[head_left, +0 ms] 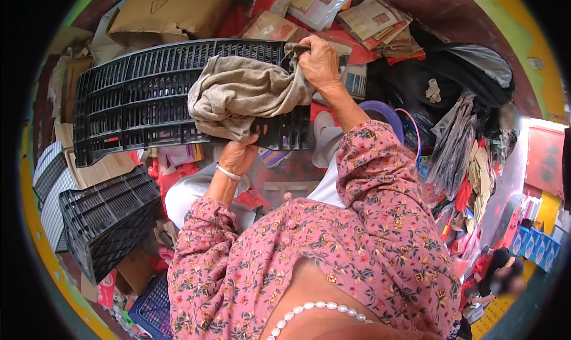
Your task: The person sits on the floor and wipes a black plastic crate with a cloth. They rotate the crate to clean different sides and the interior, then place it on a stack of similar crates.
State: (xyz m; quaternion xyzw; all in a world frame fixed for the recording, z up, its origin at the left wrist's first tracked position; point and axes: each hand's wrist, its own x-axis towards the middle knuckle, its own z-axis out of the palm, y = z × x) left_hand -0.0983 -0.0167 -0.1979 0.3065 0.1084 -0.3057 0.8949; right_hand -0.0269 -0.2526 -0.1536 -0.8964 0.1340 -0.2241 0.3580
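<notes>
The black slatted crate panel (143, 99) lies across the person's lap above a floor cluttered with cardboard (172, 7) and packets. A crumpled beige cloth (244, 96) drapes over it; right hand (319, 60) pinches the cloth, left hand (238, 155) grips the panel's lower edge.

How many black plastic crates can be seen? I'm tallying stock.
2. One black crate is held up by the left hand and right hand, with a beige cloth draped over it; another crate lies lower left. More may be hidden.
</notes>
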